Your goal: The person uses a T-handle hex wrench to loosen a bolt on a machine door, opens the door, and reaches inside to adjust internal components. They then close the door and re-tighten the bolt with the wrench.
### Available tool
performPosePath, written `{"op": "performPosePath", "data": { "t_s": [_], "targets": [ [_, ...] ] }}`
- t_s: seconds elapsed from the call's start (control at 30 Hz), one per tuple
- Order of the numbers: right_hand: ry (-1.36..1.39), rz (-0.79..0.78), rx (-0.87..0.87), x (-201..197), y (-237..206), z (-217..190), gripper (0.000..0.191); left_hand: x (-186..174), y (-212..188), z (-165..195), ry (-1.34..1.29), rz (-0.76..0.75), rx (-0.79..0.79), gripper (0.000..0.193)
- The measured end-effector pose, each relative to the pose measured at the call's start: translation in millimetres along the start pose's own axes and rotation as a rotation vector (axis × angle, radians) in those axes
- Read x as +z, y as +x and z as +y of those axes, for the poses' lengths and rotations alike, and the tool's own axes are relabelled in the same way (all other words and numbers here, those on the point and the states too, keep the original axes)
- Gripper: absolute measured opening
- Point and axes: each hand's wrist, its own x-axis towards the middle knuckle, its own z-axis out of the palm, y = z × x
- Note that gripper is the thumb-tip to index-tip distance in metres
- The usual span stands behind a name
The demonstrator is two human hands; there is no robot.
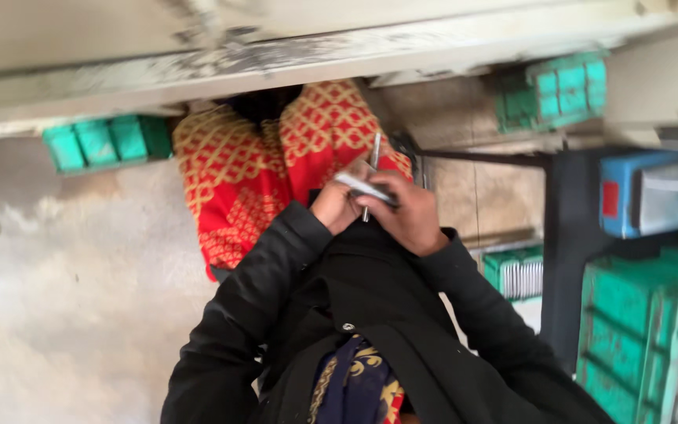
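A thin metal rod (373, 169) is standing nearly upright between both hands, its top sticking out above them. The right hand (408, 212) is curling closed around a flat grey metal piece (364, 187) that is crossing the rod. The left hand (336, 206) is closing on the rod's lower part just beside it. Behind the grip a red and gold patterned cloth (253, 180) is hanging; green crates (639, 330) are sitting off to the right.
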Motion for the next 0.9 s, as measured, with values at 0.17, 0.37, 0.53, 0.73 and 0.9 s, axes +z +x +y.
{"op": "performPosePath", "data": {
  "t_s": [0.17,0.37,0.53,0.73,0.9],
  "targets": [
    [-0.127,0.141,-0.230,-5,25,9,0.022,-13,-9,1,0.108,0.064,-0.073,0.052],
    [-0.136,-0.277,0.406,-4,34,42,0.025,-10,-6,-5,0.379,-0.050,-0.182,0.040],
    [0.472,-0.245,0.490,-5,18,74,0.022,-24,-5,-3,0.375,-0.062,-0.094,0.038],
    [0.397,-0.243,0.693,-22,2,88,0.023,-22,4,-3,0.336,0.040,-0.134,0.039],
    [0.488,-0.315,0.660,-29,11,76,0.026,-15,4,12,0.229,0.173,-0.098,0.036]
  ]
}}
